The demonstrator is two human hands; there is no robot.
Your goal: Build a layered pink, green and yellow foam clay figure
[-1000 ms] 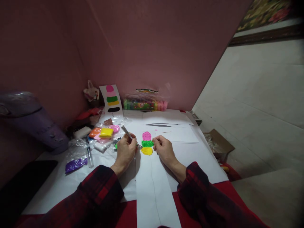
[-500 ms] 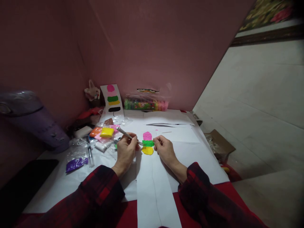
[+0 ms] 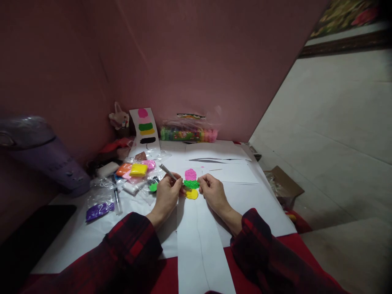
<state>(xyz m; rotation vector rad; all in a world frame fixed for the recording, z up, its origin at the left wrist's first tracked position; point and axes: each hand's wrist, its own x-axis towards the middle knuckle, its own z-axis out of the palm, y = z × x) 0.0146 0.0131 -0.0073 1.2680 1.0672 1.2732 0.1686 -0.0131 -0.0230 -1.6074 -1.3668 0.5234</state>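
Note:
My left hand (image 3: 167, 195) is closed around the handle of a fork (image 3: 168, 171), whose tines point down right at the clay. On a long white paper strip (image 3: 199, 241) lie three flattened pieces of clay: pink clay (image 3: 190, 174) at the top, green clay (image 3: 191, 184) in the middle, yellow clay (image 3: 192, 194) lowest. The fork's tips are over the yellow piece, close to the green one, and partly hidden by my fingers. At the green clay's right edge, my right hand (image 3: 212, 190) has thumb and finger pinched together; what they grip, if anything, is hidden.
Bagged clay, including a yellow pack (image 3: 138, 170) and a purple pack (image 3: 99, 211), lies at left near a purple bottle (image 3: 52, 159). A painted paper strip (image 3: 147, 132) leans against the wall beside a clear plastic pack (image 3: 189, 134). A thin stick (image 3: 216, 169) lies beyond my right hand.
The fork and my left hand have shifted slightly right and downward, its tines passing from the green clay toward the yellow clay. My right hand has hardly moved.

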